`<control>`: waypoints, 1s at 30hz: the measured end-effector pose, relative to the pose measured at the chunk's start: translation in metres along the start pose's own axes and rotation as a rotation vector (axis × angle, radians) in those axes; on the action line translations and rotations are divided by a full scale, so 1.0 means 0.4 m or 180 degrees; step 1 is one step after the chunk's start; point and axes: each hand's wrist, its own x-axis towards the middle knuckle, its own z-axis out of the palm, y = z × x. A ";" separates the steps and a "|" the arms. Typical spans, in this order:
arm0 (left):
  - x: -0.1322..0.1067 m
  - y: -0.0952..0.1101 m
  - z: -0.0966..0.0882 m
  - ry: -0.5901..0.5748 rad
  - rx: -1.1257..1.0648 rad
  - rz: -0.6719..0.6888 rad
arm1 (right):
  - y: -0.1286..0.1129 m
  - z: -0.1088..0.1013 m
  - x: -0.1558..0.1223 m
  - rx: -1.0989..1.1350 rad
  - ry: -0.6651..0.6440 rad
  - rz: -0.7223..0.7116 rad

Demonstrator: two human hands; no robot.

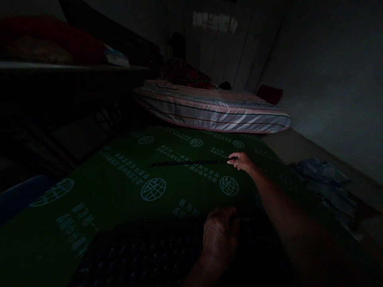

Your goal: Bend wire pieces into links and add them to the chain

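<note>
My right hand (239,161) pinches one end of a long, thin black strip (188,162) with a twisted or braided look. The strip stretches out to the left over a green printed board (119,199). Nearer to me, my left hand (220,229) is closed in a fist at the far right part of a black woven piece (143,255) with a chequered texture. What the left fingers grip is lost in the shadow. Darkness also hides the woven piece's right side and its lower edge.
Beyond the board lies a striped mattress (215,115) with a dark red patterned cloth (188,73) on it. A shelf (74,66) with red fabric runs along the left. Blue cloth (323,171) lies on the floor at right, and a blue object (24,195) shows at left.
</note>
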 end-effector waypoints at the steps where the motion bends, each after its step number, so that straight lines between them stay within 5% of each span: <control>1: 0.000 -0.001 0.001 0.0008 -0.0004 0.0029 | 0.001 -0.002 -0.002 0.0007 0.0045 0.0013; 10: 0.009 -0.014 0.011 0.0306 -0.0261 0.0087 | -0.040 -0.061 -0.088 -0.0071 0.0308 0.0218; 18: 0.032 -0.034 0.031 0.0782 -0.1398 0.0002 | -0.091 -0.110 -0.205 -0.0350 0.0298 0.0370; 24: 0.031 0.003 0.008 0.1092 -0.1884 0.0036 | -0.161 -0.111 -0.344 -0.0471 0.0252 0.0162; 30: 0.035 0.027 0.002 0.1028 -0.1471 0.0218 | -0.190 -0.072 -0.488 -0.0194 0.0476 -0.0255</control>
